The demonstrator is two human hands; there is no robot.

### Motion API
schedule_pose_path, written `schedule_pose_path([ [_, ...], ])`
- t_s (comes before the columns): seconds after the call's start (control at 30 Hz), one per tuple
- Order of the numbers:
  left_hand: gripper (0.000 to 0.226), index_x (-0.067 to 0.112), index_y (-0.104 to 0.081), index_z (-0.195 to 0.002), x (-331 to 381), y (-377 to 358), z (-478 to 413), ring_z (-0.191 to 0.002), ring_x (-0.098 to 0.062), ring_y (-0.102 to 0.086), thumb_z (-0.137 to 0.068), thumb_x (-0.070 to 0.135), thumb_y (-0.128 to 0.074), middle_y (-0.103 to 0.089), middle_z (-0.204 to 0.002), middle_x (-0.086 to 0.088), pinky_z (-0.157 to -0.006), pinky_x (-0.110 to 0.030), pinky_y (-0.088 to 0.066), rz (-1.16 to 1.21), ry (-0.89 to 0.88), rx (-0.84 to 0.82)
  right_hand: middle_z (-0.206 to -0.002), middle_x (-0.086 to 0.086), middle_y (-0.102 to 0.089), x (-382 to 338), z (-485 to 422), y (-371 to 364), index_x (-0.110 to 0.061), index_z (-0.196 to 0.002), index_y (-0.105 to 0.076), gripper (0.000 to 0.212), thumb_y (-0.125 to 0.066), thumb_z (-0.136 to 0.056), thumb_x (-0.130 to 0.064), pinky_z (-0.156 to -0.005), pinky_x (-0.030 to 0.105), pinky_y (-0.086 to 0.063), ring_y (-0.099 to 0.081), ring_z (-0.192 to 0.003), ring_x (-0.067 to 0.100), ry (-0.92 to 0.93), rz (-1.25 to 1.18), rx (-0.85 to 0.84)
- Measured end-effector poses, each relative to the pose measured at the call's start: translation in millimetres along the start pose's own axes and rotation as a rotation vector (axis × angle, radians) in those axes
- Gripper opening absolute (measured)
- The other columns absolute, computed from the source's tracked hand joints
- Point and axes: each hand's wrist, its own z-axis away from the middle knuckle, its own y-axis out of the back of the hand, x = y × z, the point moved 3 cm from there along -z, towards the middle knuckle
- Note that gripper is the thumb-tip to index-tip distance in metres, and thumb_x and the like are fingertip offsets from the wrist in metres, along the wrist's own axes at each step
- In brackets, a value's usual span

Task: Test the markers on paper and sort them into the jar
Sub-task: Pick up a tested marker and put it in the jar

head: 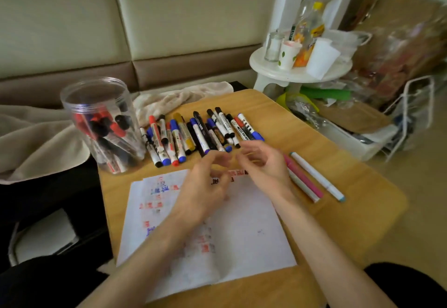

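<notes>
We see white paper (254,230) with red and blue marks. At twelve o'clock, markers (193,133) have blue, red, black and yellow caps. At three o'clock, a pink pen (303,177) and a white pen (317,176)

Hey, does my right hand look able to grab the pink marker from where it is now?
Probably yes. The pink marker lies flat on the table right beside your right hand, with nothing on top of it. A blue-tipped white marker lies just beyond it. Blur hides whether your fingers already hold something.
</notes>
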Motion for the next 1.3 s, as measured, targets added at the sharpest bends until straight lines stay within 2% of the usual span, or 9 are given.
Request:
schedule_pose_path([
  [0.2, 0.031, 0.025, -0.065, -0.117, -18.9, 19.5, -7.8, -0.091, -0.014, -0.069, -0.100, 0.002, -0.054, -0.066, -0.110, 0.008, -0.056, -0.027, -0.059, 0.052, 0.012, 0.066, -0.103, -0.011, -0.073, 1.4, -26.4, 22.5, -0.020, -0.118, -0.073, 0.030, -0.081, -0.090, -0.021, -0.078, 0.011, -0.051, -0.068, -0.092, -0.001, 0.030, 0.204, 0.131],
  [0.4, 0.032, 0.029, -0.066, -0.111, -19.3, 29.0, -13.1, -0.085, -0.017, -0.071, -0.100, 0.002, -0.054, -0.068, -0.104, 0.011, -0.059, -0.030, -0.059, 0.103, -0.021, 0.084, -0.111, 0.004, -0.076, 18.0, -66.3, 34.3, -0.014, -0.118, -0.075, 0.029, -0.073, -0.096, -0.033, -0.089, 0.038, -0.056, -0.068, -0.107, 0.023, 0.013, 0.687, 0.226],
  [0.6, 0.032, 0.028, -0.066, -0.113, -17.2, 27.9, -19.9, -0.085, -0.017, -0.071, -0.099, 0.002, -0.056, -0.068, -0.105, 0.010, -0.064, -0.028, -0.059, 0.111, -0.041, 0.069, -0.086, -0.003, -0.077, 28.6, -87.1, 25.9, -0.023, -0.091, -0.084, 0.025, -0.073, -0.095, -0.045, -0.078, 0.039, -0.056, -0.065, -0.097, 0.025, -0.103, 0.849, 0.179],
  [0.7, 0.032, 0.030, -0.066, -0.112, -15.2, 24.7, -22.4, -0.086, -0.015, -0.072, -0.099, 0.003, -0.056, -0.069, -0.105, 0.010, -0.070, -0.027, -0.060, 0.096, -0.049, 0.060, -0.090, -0.002, -0.078, 28.0, -87.1, 28.9, -0.022, -0.092, -0.083, 0.017, -0.078, -0.092, -0.038, -0.078, 0.037, -0.056, -0.067, -0.098, 0.023, -0.112, 0.808, 0.194],
  [0.83, 0.030, 0.030, -0.066, -0.113, -12.3, 20.6, -24.1, -0.086, -0.015, -0.072, -0.099, 0.004, -0.057, -0.070, -0.103, 0.012, -0.067, -0.026, -0.059, 0.103, -0.047, 0.040, -0.093, -0.005, -0.078, 13.3, -73.0, 37.5, -0.019, -0.097, -0.079, 0.013, -0.081, -0.090, -0.031, -0.060, 0.019, -0.042, -0.065, -0.081, 0.008, -0.110, 0.674, 0.278],
  [0.97, 0.026, 0.024, -0.065, -0.119, -7.2, 18.4, -24.4, -0.084, -0.013, -0.074, -0.102, 0.008, -0.055, -0.074, -0.104, 0.009, -0.072, -0.031, -0.063, 0.113, -0.026, 0.026, -0.082, -0.014, -0.074, -12.0, -44.4, 42.8, -0.026, -0.088, -0.076, 0.007, -0.083, -0.087, -0.026, -0.072, 0.029, -0.057, -0.068, -0.078, 0.001, -0.078, 0.355, 0.322],
  [1.1, 0.028, 0.021, -0.064, -0.129, 1.5, 10.2, -19.4, -0.088, -0.010, -0.075, -0.103, 0.030, -0.058, -0.076, -0.108, 0.006, -0.072, -0.031, -0.063, 0.138, -0.010, -0.059, -0.087, -0.010, -0.078, -34.9, 6.5, 25.6, -0.023, -0.093, -0.081, 0.009, -0.087, -0.085, -0.023, -0.071, 0.021, -0.054, -0.070, -0.084, 0.004, -0.145, -0.046, 0.164],
  [1.2, 0.027, 0.013, -0.069, -0.119, 2.7, 5.0, -11.7, -0.089, -0.014, -0.075, -0.103, 0.030, -0.055, -0.077, -0.102, -0.001, -0.069, -0.032, -0.063, 0.157, -0.018, -0.088, -0.094, -0.010, -0.080, -41.2, 41.8, 11.2, -0.025, -0.097, -0.082, 0.010, -0.084, -0.088, -0.022, -0.084, 0.029, -0.059, -0.074, -0.095, 0.010, -0.149, -0.100, 0.031],
  [1.3, 0.021, 0.008, -0.069, -0.111, 0.1, 6.0, -6.2, -0.087, -0.015, -0.075, -0.102, 0.023, -0.058, -0.076, -0.096, -0.006, -0.065, -0.030, -0.063, 0.160, -0.005, -0.044, -0.093, -0.010, -0.080, -42.5, 57.6, 10.1, -0.024, -0.100, -0.083, 0.008, -0.078, -0.094, -0.021, -0.085, 0.021, -0.054, -0.072, -0.096, 0.003, -0.140, -0.072, -0.082],
])
